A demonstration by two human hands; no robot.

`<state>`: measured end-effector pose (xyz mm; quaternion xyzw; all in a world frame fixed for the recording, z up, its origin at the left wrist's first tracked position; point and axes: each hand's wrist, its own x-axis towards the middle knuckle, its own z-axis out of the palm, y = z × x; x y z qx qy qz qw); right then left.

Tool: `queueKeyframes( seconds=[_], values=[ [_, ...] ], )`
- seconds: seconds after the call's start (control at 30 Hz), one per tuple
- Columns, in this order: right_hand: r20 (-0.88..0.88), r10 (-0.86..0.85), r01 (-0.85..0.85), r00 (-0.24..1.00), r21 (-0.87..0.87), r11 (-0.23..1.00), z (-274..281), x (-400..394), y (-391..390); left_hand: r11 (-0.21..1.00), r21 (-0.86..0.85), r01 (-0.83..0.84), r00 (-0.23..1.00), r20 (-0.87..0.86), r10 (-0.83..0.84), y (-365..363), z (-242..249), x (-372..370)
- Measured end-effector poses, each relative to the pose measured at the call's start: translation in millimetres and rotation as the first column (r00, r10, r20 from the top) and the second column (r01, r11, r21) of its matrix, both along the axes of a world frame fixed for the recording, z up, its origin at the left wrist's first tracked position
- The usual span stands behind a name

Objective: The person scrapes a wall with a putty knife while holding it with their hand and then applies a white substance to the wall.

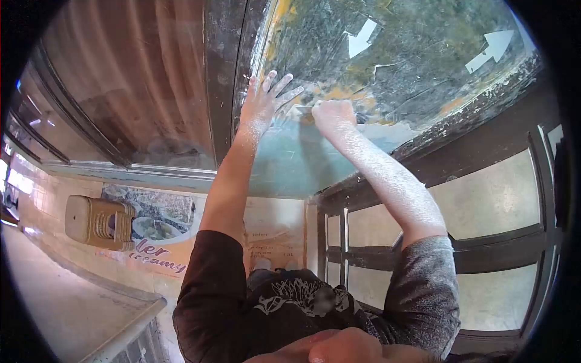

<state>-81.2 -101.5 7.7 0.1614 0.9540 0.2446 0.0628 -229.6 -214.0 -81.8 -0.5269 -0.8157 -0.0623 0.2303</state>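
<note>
My left hand (264, 103) lies with fingers spread against the panel surface, beside its left edge. White dust coats the fingertips. My right hand (336, 117) is closed in a fist close to the same surface. A small pale flat piece (299, 112) shows at the left of the fist, but its kind is hidden. The panel (393, 66) is patchy dark grey-green with orange and pale worn spots, and its lower part is smooth blue-green. Two white arrow stickers (362, 39) are on the upper part. Heavy white dust covers my right forearm.
Left of the panel stands a dark framed glass pane (133, 78) with a brown curtain behind. A dark framed door (490, 248) is close on my right. Below lie a printed sheet (163, 242) and a tan plastic stool (100, 221).
</note>
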Motion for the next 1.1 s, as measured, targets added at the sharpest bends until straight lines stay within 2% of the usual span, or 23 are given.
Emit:
queueKeyframes(
  seconds=[0.03, 0.1, 0.17, 0.3, 0.4, 0.5, 0.53, 0.6, 0.7, 0.73, 0.77, 0.83, 0.87, 0.93, 0.97, 1.03, 1.1],
  values=[
    [-0.002, -0.006, 0.006, 1.0, 0.001, 1.0, -14, -3, 3, 0.999, -0.038, -0.014, 1.0, -0.002, 0.014, 0, 3, 2],
    [-0.095, -0.039, 0.034, 0.995, -0.047, 0.998, -39, -6, -1, 1.0, -0.007, 0.006, 1.0, 0.006, -0.006, 2, -1, 0],
    [-0.077, -0.056, 0.05, 0.995, -0.078, 0.996, -47, -8, -4, 1.0, 0.023, 0.012, 1.0, 0.006, -0.012, 3, -3, -3],
    [-0.006, -0.058, 0.058, 0.998, -0.019, 0.998, -8, -9, -12, 0.999, 0.02, 0.037, 0.999, 0.001, -0.037, -2, -1, 0],
    [0.04, -0.009, 0.004, 0.999, 0.11, 0.994, 27, -10, -24, 1.0, 0.021, 0.003, 1.0, -0.014, -0.003, 1, -3, 3],
    [0.072, -0.053, 0.047, 0.996, 0.083, 0.995, 22, -25, -30, 0.998, 0.059, 0.011, 1.0, -0.01, -0.011, 2, -6, -3],
    [0.097, -0.042, 0.028, 0.994, 0.14, 0.99, 24, -27, -37, 0.999, 0.046, 0.001, 1.0, -0.014, 0.0, 2, -5, -2],
    [0.085, -0.027, 0.016, 0.996, 0.125, 0.992, 11, -29, -33, 1.0, 0.027, 0.0, 1.0, -0.022, 0.0, 2, -7, 1],
    [0.055, -0.024, 0.016, 0.998, 0.131, 0.991, 7, -29, -31, 0.996, 0.092, 0.008, 0.993, -0.117, 0.003, 9, -16, -7],
    [0.05, -0.036, 0.029, 0.998, 0.133, 0.991, 8, -28, -35, 0.981, 0.176, 0.082, 0.996, -0.045, -0.075, 8, -16, -8],
    [0.046, -0.037, 0.031, 0.998, 0.133, 0.991, 7, -28, -37, 0.981, 0.176, 0.084, 0.996, -0.049, -0.077, 8, -17, -6],
    [0.125, -0.036, 0.018, 0.992, 0.145, 0.989, 8, -30, -37, 0.99, -0.113, -0.082, 0.997, -0.012, 0.082, -4, 13, 10],
    [0.153, -0.062, 0.04, 0.986, 0.143, 0.989, 8, -31, -36, 0.991, -0.112, -0.077, 0.997, -0.017, 0.075, 0, 6, 6],
    [0.15, -0.065, 0.045, 0.987, 0.13, 0.99, 15, -26, -36, 0.955, 0.274, 0.117, 0.99, 0.047, -0.134, 1, -7, 0],
    [0.147, -0.06, 0.043, 0.987, 0.116, 0.992, 17, -26, -37, 0.956, 0.27, 0.119, 0.99, 0.043, -0.135, 5, -12, -3],
    [0.115, -0.051, 0.038, 0.992, 0.115, 0.993, 10, -26, -31, 0.998, -0.046, -0.039, 0.998, 0.038, 0.041, -2, 9, 9],
    [0.004, -0.028, 0.027, 1.0, 0.076, 0.997, 3, -33, -22, 0.997, -0.067, -0.047, 0.998, 0.027, 0.049, -3, 13, 10]
  ],
)
